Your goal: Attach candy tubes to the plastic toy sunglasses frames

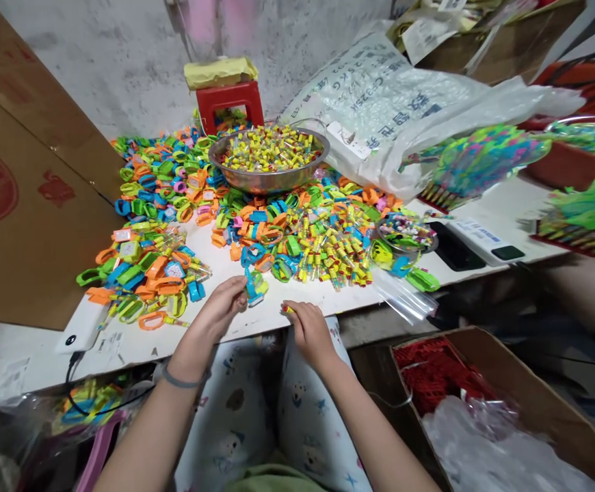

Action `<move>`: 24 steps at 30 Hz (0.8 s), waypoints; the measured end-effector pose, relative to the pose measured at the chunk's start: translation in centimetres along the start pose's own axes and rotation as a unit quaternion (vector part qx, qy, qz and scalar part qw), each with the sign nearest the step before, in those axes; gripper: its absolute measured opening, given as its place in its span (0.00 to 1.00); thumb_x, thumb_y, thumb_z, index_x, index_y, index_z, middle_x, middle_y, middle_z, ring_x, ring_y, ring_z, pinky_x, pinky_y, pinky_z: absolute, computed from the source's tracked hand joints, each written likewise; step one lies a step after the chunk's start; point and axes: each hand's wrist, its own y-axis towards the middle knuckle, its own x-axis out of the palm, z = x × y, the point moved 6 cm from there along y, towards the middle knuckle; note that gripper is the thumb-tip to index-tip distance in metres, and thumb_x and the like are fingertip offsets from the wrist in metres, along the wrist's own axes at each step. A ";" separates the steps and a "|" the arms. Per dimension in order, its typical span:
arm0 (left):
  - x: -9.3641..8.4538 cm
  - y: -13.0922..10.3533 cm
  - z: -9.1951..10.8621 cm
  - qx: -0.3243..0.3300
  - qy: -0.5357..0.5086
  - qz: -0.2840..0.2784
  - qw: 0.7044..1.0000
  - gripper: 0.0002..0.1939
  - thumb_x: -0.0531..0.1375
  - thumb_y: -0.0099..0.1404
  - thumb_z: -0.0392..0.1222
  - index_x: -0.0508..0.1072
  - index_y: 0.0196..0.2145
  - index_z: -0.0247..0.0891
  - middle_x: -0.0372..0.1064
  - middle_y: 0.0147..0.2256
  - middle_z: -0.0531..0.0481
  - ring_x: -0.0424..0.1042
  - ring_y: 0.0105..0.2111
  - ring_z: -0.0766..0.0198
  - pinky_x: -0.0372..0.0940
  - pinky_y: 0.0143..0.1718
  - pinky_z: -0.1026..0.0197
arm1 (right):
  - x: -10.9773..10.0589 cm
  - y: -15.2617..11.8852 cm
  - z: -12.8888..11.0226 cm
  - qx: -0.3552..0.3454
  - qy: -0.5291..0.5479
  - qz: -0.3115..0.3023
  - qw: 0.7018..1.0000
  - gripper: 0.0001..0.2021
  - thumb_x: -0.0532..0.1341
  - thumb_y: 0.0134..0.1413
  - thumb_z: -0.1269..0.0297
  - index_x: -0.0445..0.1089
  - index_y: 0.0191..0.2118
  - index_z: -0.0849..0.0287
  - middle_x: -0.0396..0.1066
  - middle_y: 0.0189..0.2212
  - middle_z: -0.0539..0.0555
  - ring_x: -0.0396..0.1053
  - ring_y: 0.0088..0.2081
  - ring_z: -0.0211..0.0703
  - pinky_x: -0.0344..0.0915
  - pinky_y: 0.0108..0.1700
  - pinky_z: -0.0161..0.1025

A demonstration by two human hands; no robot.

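My left hand (219, 307) pinches a blue plastic toy watch (253, 290) with a yellow-green part beside it, just above the table's front edge. To its right, my right hand (312, 331) has its fingers closed on a small yellow tube with a red end (288, 309). Between the two hands there is a short gap. A heap of yellow-and-red tubes (333, 253) lies beyond my right hand. Colourful toy watches (256, 229) in orange, blue and green are piled behind, with another pile of watches and tubes (159, 273) on the left.
A metal bowl (267, 179) full of yellow tubes stands at the back, before a red stool (230, 96). A small bowl (405, 239), a black phone (454, 246) and a white sack (359, 89) are rightward. Cardboard (35, 205) walls the left. Another person's arm (579, 280) shows at right.
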 end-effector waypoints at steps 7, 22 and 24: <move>-1.5 0.5 -0.1 -0.099 -0.235 0.039 0.966 0.11 0.50 0.71 0.29 0.67 0.31 0.34 0.60 0.19 0.58 0.63 0.17 0.77 0.63 0.21 0.75 | -0.5 0.2 0.3 0.021 0.027 0.029 0.999 0.13 0.48 0.67 0.66 0.69 0.44 0.59 0.73 0.37 0.58 0.68 0.40 0.48 0.63 0.44 0.45; 1.0 -6.0 -5.8 -0.064 -0.176 -0.082 0.979 0.14 0.69 0.58 0.43 0.70 0.37 0.36 0.61 0.30 0.57 0.54 0.18 0.79 0.56 0.19 0.74 | 1.5 -2.8 -1.8 0.272 0.454 -0.053 0.847 0.26 0.59 0.57 0.41 0.66 0.52 0.56 0.51 0.19 0.43 0.50 0.22 0.37 0.47 0.26 0.35; 0.8 -6.8 -7.2 -0.068 -0.142 -0.111 0.981 0.15 0.67 0.60 0.49 0.70 0.35 0.36 0.61 0.30 0.56 0.56 0.19 0.78 0.57 0.20 0.73 | 2.1 -3.4 -2.7 0.300 0.500 -0.081 0.809 0.28 0.64 0.53 0.42 0.65 0.53 0.55 0.52 0.21 0.42 0.48 0.22 0.36 0.44 0.25 0.35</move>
